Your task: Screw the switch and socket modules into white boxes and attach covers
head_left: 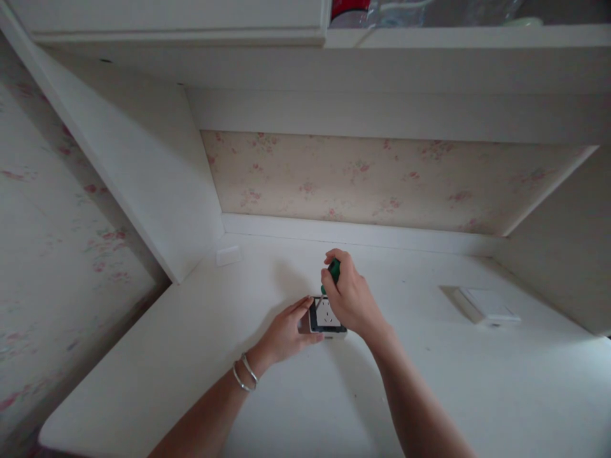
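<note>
A wall socket (326, 313) with a white face and a dark frame sits in a white box on the desk. My left hand (289, 331) grips the box from its left side, fingers along the far edge and thumb at the near edge. Wrapped around the green handle of a screwdriver (335, 271) is my right hand (351, 292), held above the socket. The screwdriver's shaft slants down to the upper left part of the dark frame. Whether its tip sits in a screw is too small to tell. My right hand covers the socket's right side.
On the white desk (191, 369), a white box-shaped switch or socket (489, 305) lies to the right. A flat white piece (228, 256) lies at the back left. Overhead runs a cabinet (181, 19) with an open shelf, and a side panel (138, 152) stands at the left.
</note>
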The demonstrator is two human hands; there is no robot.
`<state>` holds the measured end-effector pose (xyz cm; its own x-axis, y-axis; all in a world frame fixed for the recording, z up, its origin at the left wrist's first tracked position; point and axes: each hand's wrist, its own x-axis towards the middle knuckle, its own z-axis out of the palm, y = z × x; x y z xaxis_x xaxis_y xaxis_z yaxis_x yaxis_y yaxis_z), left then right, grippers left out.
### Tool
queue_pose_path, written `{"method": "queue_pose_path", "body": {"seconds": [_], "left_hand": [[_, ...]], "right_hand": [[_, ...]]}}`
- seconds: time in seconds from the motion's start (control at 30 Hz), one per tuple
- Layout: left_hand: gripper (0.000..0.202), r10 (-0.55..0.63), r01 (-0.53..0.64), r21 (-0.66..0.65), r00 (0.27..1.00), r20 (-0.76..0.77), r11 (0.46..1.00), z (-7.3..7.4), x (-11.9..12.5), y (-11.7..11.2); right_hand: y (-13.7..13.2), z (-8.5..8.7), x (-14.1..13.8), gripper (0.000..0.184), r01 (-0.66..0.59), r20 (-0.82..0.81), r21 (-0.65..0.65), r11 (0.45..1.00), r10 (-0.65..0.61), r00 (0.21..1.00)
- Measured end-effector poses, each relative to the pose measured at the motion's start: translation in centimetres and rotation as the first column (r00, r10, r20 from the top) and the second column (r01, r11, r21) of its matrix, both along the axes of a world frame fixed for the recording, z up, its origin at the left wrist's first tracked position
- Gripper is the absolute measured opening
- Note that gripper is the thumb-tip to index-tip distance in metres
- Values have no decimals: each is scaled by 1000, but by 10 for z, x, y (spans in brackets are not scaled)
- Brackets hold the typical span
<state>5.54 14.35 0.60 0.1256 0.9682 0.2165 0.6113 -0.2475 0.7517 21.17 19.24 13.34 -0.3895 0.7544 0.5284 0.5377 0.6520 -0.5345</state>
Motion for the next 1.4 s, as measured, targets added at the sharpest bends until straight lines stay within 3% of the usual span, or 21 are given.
{"method": "queue_pose_path", "body": {"seconds": [0.17,0.3,0.37,0.43,0.53,0.6,0.73,0.87,1.03,1.13,1.23,1.3,1.4], "left_hand": [[73,-48,48,11,998,39,999,6,0,-1],[72,-62,61,20,997,45,998,4,-1,0],[74,-44,44,18,998,52,999,1,-2,1],[75,-29,28,14,998,50,1000,-3,-3,1],[76,-30,30,15,999,31,999,-5,-4,1],[76,-33,32,26,999,28,999,-5,-4,1],[76,-37,35,45,999,34,998,-5,-5,1],[77,-44,41,53,998,51,998,-6,-5,0],[76,-71,66,69,994,79,995,-6,-6,1],[76,-78,70,70,989,124,995,-3,-6,0],[74,-79,69,69,985,153,995,0,-6,-1],[72,-78,69,68,987,141,995,0,-6,-1],[74,-75,67,73,991,110,995,-1,-6,0]], "right_hand": [[-4,1,5,22,-157,58,-15,987,158,986],[3,16,5,22,-260,123,-52,964,265,956],[9,30,2,25,-235,252,5,972,226,941],[18,45,-2,36,-127,405,95,987,78,911],[28,63,-9,50,19,599,181,983,-125,791],[32,73,-13,53,50,700,181,982,-164,695],[34,91,-23,47,-68,853,22,997,17,522],[36,105,-31,40,-192,906,-106,976,174,385],[39,113,-37,36,-254,877,-252,934,332,348],[37,114,-42,50,-148,882,-271,951,307,357],[34,112,-48,64,-28,905,-191,981,187,383],[34,111,-52,61,-64,912,-135,989,149,383],[34,112,-55,53,-135,923,-197,971,230,310]]}}
